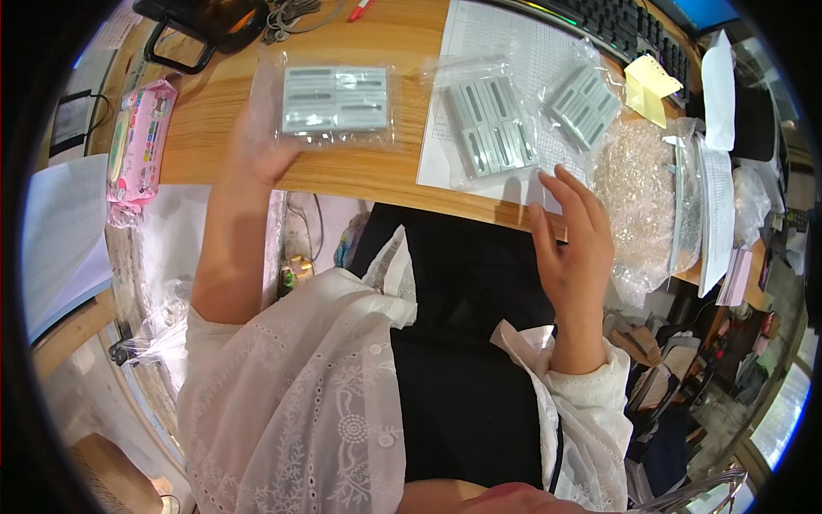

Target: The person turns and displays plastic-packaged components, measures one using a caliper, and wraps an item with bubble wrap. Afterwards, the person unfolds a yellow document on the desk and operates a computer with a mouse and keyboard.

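Observation:
My left hand [267, 154] is at the left edge of a clear plastic bag [336, 99] of grey slotted bars, lying partly under its film. The fingers are mostly hidden there, but the hand appears to grip the bag. My right hand [575, 231] hangs over the table's front edge, fingers spread and holding nothing. Nearest to it is a second clear bag [491, 127] of the same slotted bars, resting on a printed sheet [435, 152]. A third, smaller-looking bag [586, 106] of bars lies tilted to the right of that one.
Bubble wrap [635, 193] and stacked papers [717, 206] crowd the right side. Beyond are a yellow note [651, 90] and a black keyboard [621, 30]. At left sit a pink wipes pack [141, 146] and a dark handled container [205, 30]; a red pen [360, 9] lies at the back.

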The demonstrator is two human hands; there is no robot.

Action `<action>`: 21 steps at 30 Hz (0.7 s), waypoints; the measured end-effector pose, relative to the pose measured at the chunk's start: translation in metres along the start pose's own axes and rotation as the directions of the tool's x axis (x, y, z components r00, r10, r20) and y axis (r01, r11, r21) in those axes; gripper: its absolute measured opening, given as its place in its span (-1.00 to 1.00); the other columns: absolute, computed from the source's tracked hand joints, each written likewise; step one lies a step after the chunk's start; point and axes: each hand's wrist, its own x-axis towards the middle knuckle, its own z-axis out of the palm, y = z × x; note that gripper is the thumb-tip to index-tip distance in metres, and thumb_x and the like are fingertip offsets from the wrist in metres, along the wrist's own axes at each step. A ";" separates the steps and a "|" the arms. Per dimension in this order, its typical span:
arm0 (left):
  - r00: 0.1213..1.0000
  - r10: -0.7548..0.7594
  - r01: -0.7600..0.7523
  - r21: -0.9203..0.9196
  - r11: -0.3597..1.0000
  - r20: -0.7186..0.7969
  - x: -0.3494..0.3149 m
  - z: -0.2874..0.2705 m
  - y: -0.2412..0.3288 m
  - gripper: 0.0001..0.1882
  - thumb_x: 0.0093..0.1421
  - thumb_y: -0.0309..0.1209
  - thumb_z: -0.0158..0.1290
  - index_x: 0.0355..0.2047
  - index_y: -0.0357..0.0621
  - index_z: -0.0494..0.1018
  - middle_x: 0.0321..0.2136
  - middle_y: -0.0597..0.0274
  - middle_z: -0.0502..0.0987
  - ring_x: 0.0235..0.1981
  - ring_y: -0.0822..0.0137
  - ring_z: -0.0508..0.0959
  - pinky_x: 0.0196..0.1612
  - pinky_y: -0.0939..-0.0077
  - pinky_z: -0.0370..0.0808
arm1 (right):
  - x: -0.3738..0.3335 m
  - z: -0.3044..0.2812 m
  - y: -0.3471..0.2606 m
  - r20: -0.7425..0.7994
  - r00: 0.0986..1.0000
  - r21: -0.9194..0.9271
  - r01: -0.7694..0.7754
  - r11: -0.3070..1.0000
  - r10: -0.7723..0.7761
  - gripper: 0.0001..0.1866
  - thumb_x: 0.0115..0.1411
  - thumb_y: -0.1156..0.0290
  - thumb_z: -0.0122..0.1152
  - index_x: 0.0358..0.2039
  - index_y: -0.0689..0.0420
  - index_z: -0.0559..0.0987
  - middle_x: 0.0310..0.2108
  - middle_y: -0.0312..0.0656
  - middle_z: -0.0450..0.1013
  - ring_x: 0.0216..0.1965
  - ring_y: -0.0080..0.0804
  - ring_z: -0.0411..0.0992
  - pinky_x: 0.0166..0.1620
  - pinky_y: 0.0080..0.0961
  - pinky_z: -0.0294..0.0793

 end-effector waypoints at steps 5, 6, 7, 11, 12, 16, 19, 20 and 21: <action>0.990 -0.128 0.090 -0.423 0.902 -0.061 0.032 -0.033 0.026 -0.35 0.36 0.03 -0.23 0.12 -0.37 0.23 0.05 0.03 0.40 0.06 0.24 0.43 0.10 0.40 0.42 | 0.013 0.014 -0.001 -0.022 0.999 -0.102 0.028 0.994 -0.031 -0.42 0.07 0.29 0.32 0.08 0.21 0.38 0.00 0.09 0.40 -0.04 0.04 0.39 0.01 -0.22 0.39; 0.990 -0.129 0.092 -0.421 0.902 -0.060 0.033 -0.044 0.028 -0.35 0.36 0.03 -0.23 0.12 -0.37 0.23 0.05 0.03 0.40 0.06 0.24 0.43 0.10 0.40 0.42 | 0.016 0.016 -0.004 -0.022 0.999 -0.101 0.025 0.995 -0.028 -0.42 0.07 0.29 0.32 0.08 0.21 0.38 0.00 0.09 0.40 -0.04 0.04 0.39 0.01 -0.22 0.39; 0.992 -0.117 0.124 -0.356 0.926 0.041 0.032 -0.053 0.033 -0.33 0.35 0.04 -0.23 0.12 -0.41 0.22 0.06 0.01 0.39 0.07 0.23 0.43 0.12 0.41 0.41 | 0.020 0.019 -0.007 0.003 1.000 -0.071 0.021 0.997 -0.021 -0.34 0.06 0.24 0.33 0.13 0.21 0.33 0.00 0.12 0.38 -0.03 0.08 0.37 0.02 -0.19 0.37; 0.986 -0.061 0.037 -0.150 0.988 -0.157 0.016 -0.040 0.041 -0.38 0.38 -0.03 -0.25 0.13 -0.41 0.24 0.05 -0.03 0.42 0.04 0.24 0.44 0.13 0.45 0.38 | 0.030 0.034 -0.011 0.038 0.997 -0.045 0.072 0.996 -0.070 -0.13 0.01 0.11 0.36 0.25 0.20 0.18 0.01 0.16 0.34 -0.02 0.14 0.30 0.05 -0.14 0.29; 0.986 -0.063 0.039 -0.149 0.988 -0.157 0.011 -0.034 0.039 -0.38 0.38 -0.03 -0.25 0.13 -0.41 0.24 0.05 -0.03 0.42 0.04 0.24 0.44 0.13 0.45 0.38 | 0.032 0.036 -0.011 0.039 0.997 -0.044 0.070 0.997 -0.068 -0.13 0.01 0.11 0.36 0.25 0.20 0.18 0.01 0.16 0.34 -0.02 0.14 0.30 0.05 -0.14 0.29; 0.832 0.464 -0.375 0.307 0.875 -0.305 -0.013 -0.010 0.039 -0.52 0.40 -0.23 -0.25 0.12 -0.41 0.26 0.03 -0.08 0.42 0.00 0.26 0.46 0.08 0.43 0.40 | 0.035 0.041 -0.012 0.007 0.999 -0.110 0.048 0.993 -0.048 -0.05 -0.07 0.19 0.41 0.26 0.26 0.13 -0.04 0.08 0.34 -0.06 0.05 0.30 0.03 -0.18 0.30; 0.831 0.511 -0.437 0.312 0.844 -0.218 -0.033 0.001 0.027 -0.61 0.38 -0.34 -0.20 0.06 -0.41 0.33 -0.03 -0.05 0.47 -0.08 0.29 0.48 0.00 0.46 0.41 | 0.038 0.045 -0.011 -0.004 1.000 -0.013 0.004 1.000 -0.004 -0.07 -0.11 0.29 0.42 0.24 0.26 0.16 -0.02 0.09 0.33 -0.03 -0.01 0.31 0.05 -0.21 0.30; 0.876 0.457 -0.416 0.238 0.878 -0.156 -0.038 0.004 0.021 -0.66 0.35 -0.38 -0.15 0.00 -0.38 0.40 -0.11 0.03 0.53 -0.17 0.37 0.51 -0.08 0.54 0.43 | 0.039 0.046 -0.011 -0.010 1.000 0.047 -0.019 0.999 0.020 -0.09 -0.13 0.35 0.42 0.22 0.25 0.17 -0.01 0.09 0.31 -0.01 -0.06 0.31 0.08 -0.22 0.29; 0.912 0.405 -0.379 0.245 0.892 -0.065 -0.044 0.015 0.017 -0.68 0.34 -0.37 -0.13 -0.06 -0.39 0.43 -0.16 0.04 0.54 -0.20 0.38 0.52 -0.09 0.54 0.44 | 0.039 0.046 -0.009 -0.012 1.000 0.044 -0.021 0.999 0.022 -0.09 -0.13 0.35 0.42 0.22 0.25 0.17 -0.01 0.09 0.31 -0.01 -0.06 0.31 0.08 -0.22 0.29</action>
